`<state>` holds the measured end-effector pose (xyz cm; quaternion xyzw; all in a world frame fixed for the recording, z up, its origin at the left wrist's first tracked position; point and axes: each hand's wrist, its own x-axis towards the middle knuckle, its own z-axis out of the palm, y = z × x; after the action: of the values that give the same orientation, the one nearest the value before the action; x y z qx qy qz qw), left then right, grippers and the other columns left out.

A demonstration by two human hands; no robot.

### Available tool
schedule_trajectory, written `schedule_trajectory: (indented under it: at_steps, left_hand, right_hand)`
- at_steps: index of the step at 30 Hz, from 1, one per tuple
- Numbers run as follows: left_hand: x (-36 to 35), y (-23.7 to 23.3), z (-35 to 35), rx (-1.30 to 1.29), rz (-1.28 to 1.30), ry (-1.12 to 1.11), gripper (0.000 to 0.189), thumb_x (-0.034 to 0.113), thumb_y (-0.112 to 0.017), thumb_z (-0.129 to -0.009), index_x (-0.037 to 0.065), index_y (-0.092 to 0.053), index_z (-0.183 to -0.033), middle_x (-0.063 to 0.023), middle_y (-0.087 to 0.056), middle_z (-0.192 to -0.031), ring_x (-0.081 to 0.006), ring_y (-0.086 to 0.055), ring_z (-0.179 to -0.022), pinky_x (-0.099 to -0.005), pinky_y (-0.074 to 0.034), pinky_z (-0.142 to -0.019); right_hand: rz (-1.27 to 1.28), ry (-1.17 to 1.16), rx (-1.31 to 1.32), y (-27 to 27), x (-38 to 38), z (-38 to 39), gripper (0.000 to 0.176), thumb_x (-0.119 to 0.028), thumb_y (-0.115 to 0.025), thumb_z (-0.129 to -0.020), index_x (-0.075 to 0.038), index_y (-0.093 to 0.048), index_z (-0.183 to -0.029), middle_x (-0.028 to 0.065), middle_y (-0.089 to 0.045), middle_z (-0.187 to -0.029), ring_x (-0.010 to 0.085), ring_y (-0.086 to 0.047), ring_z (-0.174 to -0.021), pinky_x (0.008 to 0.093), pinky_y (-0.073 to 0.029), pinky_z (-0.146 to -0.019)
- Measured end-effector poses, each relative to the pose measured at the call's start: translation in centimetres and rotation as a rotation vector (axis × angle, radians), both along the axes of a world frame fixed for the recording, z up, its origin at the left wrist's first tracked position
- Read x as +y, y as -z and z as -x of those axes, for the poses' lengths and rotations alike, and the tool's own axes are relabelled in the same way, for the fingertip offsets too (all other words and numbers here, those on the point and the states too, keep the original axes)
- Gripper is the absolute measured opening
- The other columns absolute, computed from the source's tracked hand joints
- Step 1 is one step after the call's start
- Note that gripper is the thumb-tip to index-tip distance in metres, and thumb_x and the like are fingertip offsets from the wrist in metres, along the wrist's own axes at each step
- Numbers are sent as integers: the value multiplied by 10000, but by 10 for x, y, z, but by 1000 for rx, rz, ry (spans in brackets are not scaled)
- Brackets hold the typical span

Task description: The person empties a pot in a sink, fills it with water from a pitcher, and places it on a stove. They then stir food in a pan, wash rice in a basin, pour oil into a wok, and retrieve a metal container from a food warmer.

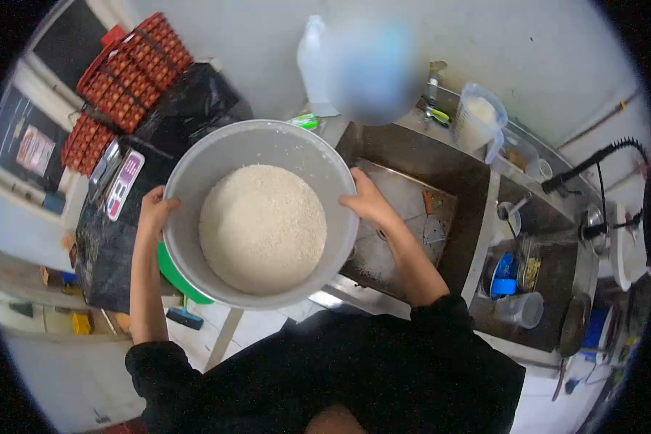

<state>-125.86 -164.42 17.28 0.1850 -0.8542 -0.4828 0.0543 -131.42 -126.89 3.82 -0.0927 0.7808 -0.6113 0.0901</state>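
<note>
We hold a wide grey bowl (195, 173) of white rice (262, 228) in the air with both hands, above the left edge of the steel sink (412, 217) and the gap beside it. Nothing but our grip carries it. Our left hand (154, 210) is closed on the rim at the bowl's left side and our right hand (365, 202) is closed on the rim opposite, with the fingers curled over the edge.

The rice is heaped across most of the bowl's floor, so we judge the load heavy for its size. The bowl itself looks stiff and smooth-walled, and likely slick if wet. The grain is loose and would slide towards whichever side dips. For that reason two hands on opposite sides of the rim, with the bowl level, seems the sound hold.

A green vessel (177, 278) shows just under the bowl's lower left. A weighing scale (123, 184) lies on the dark table to the left, with red egg trays (134, 69) behind it. A measuring jug (479, 119) stands at the sink's far right corner.
</note>
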Motion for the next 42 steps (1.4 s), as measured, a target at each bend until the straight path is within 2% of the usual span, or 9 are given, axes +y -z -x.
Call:
schedule_trajectory:
  at_steps: [7,13,17,24,30,34,37,39,42]
  left_hand:
    - [113,19,42,-10,-43,293,218,-24,-570,-625,-33,-602,-840,-56,-618,-724,-116,-564,-607,-229,-444,-605]
    - [203,93,99,-56,-190,474,200,-2,-595,-654,-20,-609,-852,-62,-628,-776,-119,-579,-674,-244,-456,-617]
    - [240,192,153,-169,-159,633,190,39,-597,-668,-16,-606,-850,-74,-628,-761,-136,-580,-663,-269,-458,-616]
    - [258,359,226,-247,159,712,292,196,-620,-617,25,-603,-854,-158,-621,-767,-252,-614,-740,-348,-460,-661]
    - [279,350,241,-308,359,622,356,203,-589,-642,49,-573,-962,-198,-606,-898,-338,-587,-859,-397,-445,-733]
    - [260,391,266,-282,296,659,460,256,-599,-689,1,-513,-1062,-230,-586,-955,-363,-564,-911,-399,-443,-797]
    - [260,375,274,-278,352,779,613,315,-622,-692,-23,-421,-1163,-244,-569,-992,-391,-547,-936,-407,-431,-835]
    - [279,310,261,-369,545,904,820,332,-705,-636,4,-295,-1266,-241,-468,-1165,-406,-461,-1060,-448,-374,-898]
    - [332,197,202,278,688,1151,975,234,-802,-479,74,-293,-1294,-189,-285,-1312,-355,-306,-1185,-487,-301,-934]
  right_hand:
    - [-57,379,111,-8,130,-46,410,-169,-626,-709,23,-491,-1045,199,-593,-939,250,-588,-864,340,-448,-759]
    - [-381,705,-197,-57,187,-81,434,-201,-640,-745,46,-476,-1062,225,-602,-869,319,-595,-862,369,-443,-749]
    - [-569,782,47,23,217,-78,407,-184,-645,-738,21,-445,-1027,263,-583,-870,391,-584,-851,400,-450,-714]
    - [-411,785,-405,152,227,-40,452,-92,-593,-719,-18,-417,-1129,256,-542,-1030,367,-543,-983,401,-423,-819]
    - [-592,816,-186,251,228,-27,470,-140,-607,-732,14,-386,-1117,269,-538,-1051,391,-543,-974,413,-426,-808]
    - [-406,763,-475,224,216,-1,571,-224,-602,-769,18,-319,-1202,278,-530,-1075,407,-526,-995,416,-422,-838]
    - [-554,580,-776,192,218,35,597,-308,-582,-785,-1,-329,-1230,328,-437,-1164,395,-476,-1080,414,-390,-890]
    - [-849,507,-493,167,213,67,674,-294,-631,-739,-27,-304,-1264,315,-369,-1229,406,-420,-1121,428,-358,-919]
    - [-900,689,288,99,181,141,778,-226,-701,-641,-93,-301,-1295,260,-395,-1184,394,-390,-1113,480,-286,-956]
